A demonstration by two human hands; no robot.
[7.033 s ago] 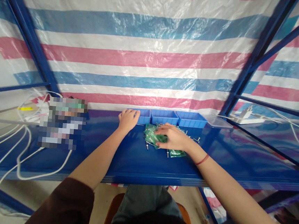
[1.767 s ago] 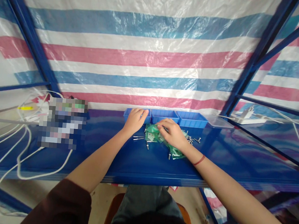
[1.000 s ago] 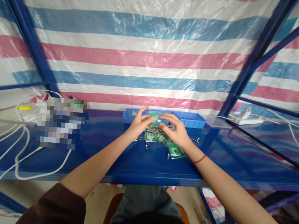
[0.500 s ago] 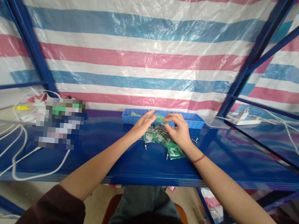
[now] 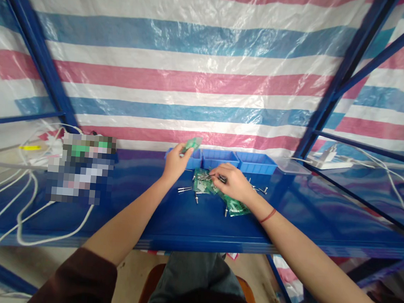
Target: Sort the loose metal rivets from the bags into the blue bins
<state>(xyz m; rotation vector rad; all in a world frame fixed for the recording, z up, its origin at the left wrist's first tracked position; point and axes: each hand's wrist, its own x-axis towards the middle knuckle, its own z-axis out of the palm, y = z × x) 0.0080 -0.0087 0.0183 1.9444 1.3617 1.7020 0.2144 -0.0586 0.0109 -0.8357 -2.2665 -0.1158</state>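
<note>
My left hand point(image 5: 176, 165) pinches a small green plastic bag point(image 5: 192, 144) above the left blue bin point(image 5: 194, 162). My right hand point(image 5: 234, 181) is over the pile in front of the middle bin point(image 5: 219, 160), its fingers curled down among the metal pieces. What those fingertips hold is hidden. The pile mixes slim silvery metal pins point(image 5: 205, 177), like rivets or screws, with green printed plastic bags point(image 5: 238, 208). A few loose pins point(image 5: 185, 189) lie to the left of it, and another point(image 5: 197, 198) lies in front.
A right blue bin point(image 5: 256, 164) completes the row along the back of the blue table point(image 5: 188, 226). Beside it lies a clear plastic lid point(image 5: 294, 166). A white power strip point(image 5: 329, 160) stands farther right. White cables point(image 5: 18, 229) and a blurred-out heap point(image 5: 83, 169) occupy the left.
Both hands were together over the pile with a green bag between them. My left hand has moved left, carrying that bag over the left bin; my right hand has lowered onto the metal pins.
</note>
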